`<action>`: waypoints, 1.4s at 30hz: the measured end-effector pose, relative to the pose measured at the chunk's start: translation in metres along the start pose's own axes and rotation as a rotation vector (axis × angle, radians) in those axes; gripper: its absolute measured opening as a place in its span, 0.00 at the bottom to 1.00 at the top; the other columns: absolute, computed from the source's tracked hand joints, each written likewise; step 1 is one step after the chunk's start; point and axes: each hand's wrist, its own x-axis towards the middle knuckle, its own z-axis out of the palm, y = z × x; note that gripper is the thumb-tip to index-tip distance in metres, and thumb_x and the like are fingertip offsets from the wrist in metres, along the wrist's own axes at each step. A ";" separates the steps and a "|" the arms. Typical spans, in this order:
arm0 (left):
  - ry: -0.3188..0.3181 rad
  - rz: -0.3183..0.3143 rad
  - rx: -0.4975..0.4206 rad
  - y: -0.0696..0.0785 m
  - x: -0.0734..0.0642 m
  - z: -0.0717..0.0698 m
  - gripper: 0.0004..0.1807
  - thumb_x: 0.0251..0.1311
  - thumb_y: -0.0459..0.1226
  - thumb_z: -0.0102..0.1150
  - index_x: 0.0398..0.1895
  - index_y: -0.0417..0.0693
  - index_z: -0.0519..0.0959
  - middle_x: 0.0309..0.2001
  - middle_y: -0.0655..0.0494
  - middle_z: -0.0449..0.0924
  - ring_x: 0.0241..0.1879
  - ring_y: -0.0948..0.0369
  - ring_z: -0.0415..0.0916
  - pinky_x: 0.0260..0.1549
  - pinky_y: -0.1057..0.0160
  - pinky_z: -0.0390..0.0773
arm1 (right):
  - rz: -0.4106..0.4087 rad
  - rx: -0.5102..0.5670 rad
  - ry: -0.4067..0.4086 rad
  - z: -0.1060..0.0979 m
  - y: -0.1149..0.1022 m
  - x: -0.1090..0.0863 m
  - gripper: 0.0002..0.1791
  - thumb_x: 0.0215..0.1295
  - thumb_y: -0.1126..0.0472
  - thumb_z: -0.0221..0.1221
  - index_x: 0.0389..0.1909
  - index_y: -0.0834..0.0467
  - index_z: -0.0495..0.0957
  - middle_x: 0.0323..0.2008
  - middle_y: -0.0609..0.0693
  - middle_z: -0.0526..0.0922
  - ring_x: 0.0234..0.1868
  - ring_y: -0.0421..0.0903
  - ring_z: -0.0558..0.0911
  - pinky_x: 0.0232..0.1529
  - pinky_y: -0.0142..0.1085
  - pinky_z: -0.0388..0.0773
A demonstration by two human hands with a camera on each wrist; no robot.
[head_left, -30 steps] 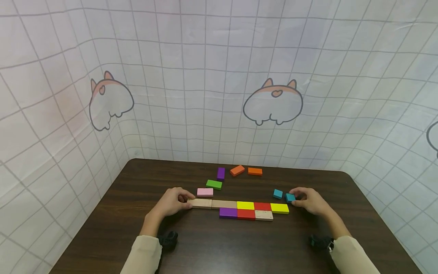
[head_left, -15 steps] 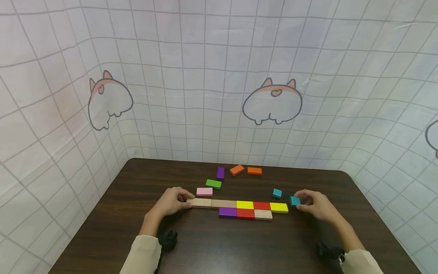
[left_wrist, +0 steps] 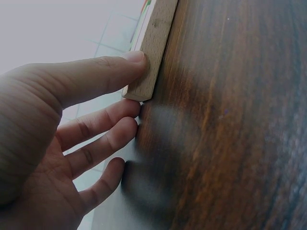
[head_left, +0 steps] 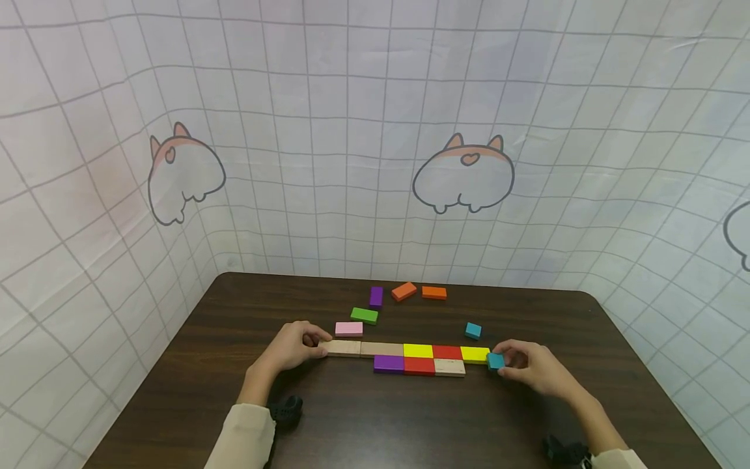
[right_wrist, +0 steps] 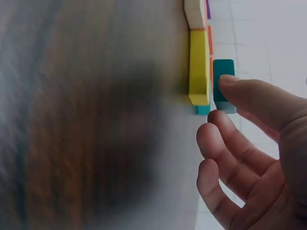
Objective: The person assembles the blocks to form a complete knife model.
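Observation:
My right hand (head_left: 533, 366) pinches a small blue block (head_left: 495, 362) between thumb and fingers. In the head view this block overlaps the right end of a yellow block (head_left: 473, 355); the right wrist view shows a gap between them, with the blue block raised off the table. My left hand (head_left: 291, 345) holds the left end of a plain wooden block (head_left: 342, 348), thumb on its near side in the left wrist view. From there a row runs right through another wooden block (head_left: 382, 350), a yellow (head_left: 418, 351) and a red one (head_left: 447, 352).
Against the row's near side lie a purple block (head_left: 388, 364), a red (head_left: 418, 366) and a wooden block (head_left: 449, 367). Behind are loose pink (head_left: 348, 329), green (head_left: 364, 316), purple (head_left: 376, 298), orange (head_left: 433, 293) and blue (head_left: 472, 331) blocks on the dark table (head_left: 263, 299).
My right hand has carried the blue block away from the other blue one, first to the right, then nearer and left to the row's right end. My left hand stays put.

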 end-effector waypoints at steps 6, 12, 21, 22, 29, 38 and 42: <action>0.013 0.013 0.000 0.000 -0.001 0.000 0.11 0.56 0.37 0.75 0.42 0.58 0.90 0.37 0.59 0.81 0.36 0.62 0.73 0.36 0.60 0.76 | -0.063 -0.002 -0.032 0.010 -0.005 0.002 0.17 0.63 0.58 0.70 0.51 0.56 0.81 0.35 0.46 0.79 0.30 0.33 0.74 0.31 0.30 0.75; 0.009 0.020 -0.006 0.000 -0.001 0.000 0.10 0.56 0.36 0.75 0.42 0.57 0.90 0.37 0.59 0.81 0.36 0.61 0.73 0.36 0.60 0.76 | -0.070 0.016 -0.076 0.017 -0.007 0.006 0.16 0.63 0.59 0.70 0.50 0.56 0.81 0.33 0.45 0.77 0.28 0.33 0.72 0.30 0.30 0.74; 0.005 0.018 -0.001 -0.002 0.000 0.000 0.10 0.56 0.37 0.76 0.42 0.59 0.90 0.37 0.59 0.81 0.36 0.62 0.73 0.36 0.61 0.77 | -0.063 0.004 -0.117 0.022 -0.012 0.012 0.16 0.63 0.59 0.70 0.50 0.56 0.81 0.33 0.45 0.77 0.27 0.33 0.72 0.29 0.30 0.73; 0.004 0.019 -0.003 -0.002 0.000 0.000 0.10 0.56 0.37 0.75 0.42 0.59 0.90 0.37 0.59 0.81 0.36 0.62 0.74 0.36 0.60 0.77 | -0.062 0.000 -0.117 0.022 -0.012 0.012 0.16 0.63 0.59 0.70 0.50 0.56 0.81 0.32 0.45 0.76 0.27 0.33 0.72 0.29 0.30 0.73; 0.007 0.018 0.000 -0.003 0.001 0.001 0.10 0.56 0.38 0.76 0.41 0.59 0.90 0.37 0.59 0.81 0.36 0.62 0.73 0.36 0.60 0.77 | -0.054 -0.008 -0.112 0.023 -0.016 0.012 0.16 0.62 0.60 0.71 0.49 0.56 0.81 0.32 0.46 0.76 0.27 0.33 0.72 0.29 0.30 0.73; 0.006 0.013 0.007 -0.003 0.000 0.001 0.10 0.56 0.37 0.76 0.42 0.59 0.90 0.37 0.59 0.81 0.36 0.62 0.73 0.36 0.60 0.77 | -0.045 0.007 -0.094 0.022 -0.020 0.013 0.12 0.62 0.61 0.71 0.45 0.56 0.82 0.31 0.44 0.77 0.27 0.34 0.73 0.30 0.30 0.73; 0.003 0.006 0.005 -0.002 0.000 0.001 0.10 0.56 0.37 0.76 0.42 0.60 0.90 0.38 0.59 0.81 0.37 0.62 0.74 0.37 0.61 0.77 | -0.046 0.005 -0.081 0.023 -0.021 0.013 0.11 0.62 0.61 0.71 0.43 0.56 0.82 0.30 0.44 0.78 0.27 0.34 0.73 0.30 0.30 0.73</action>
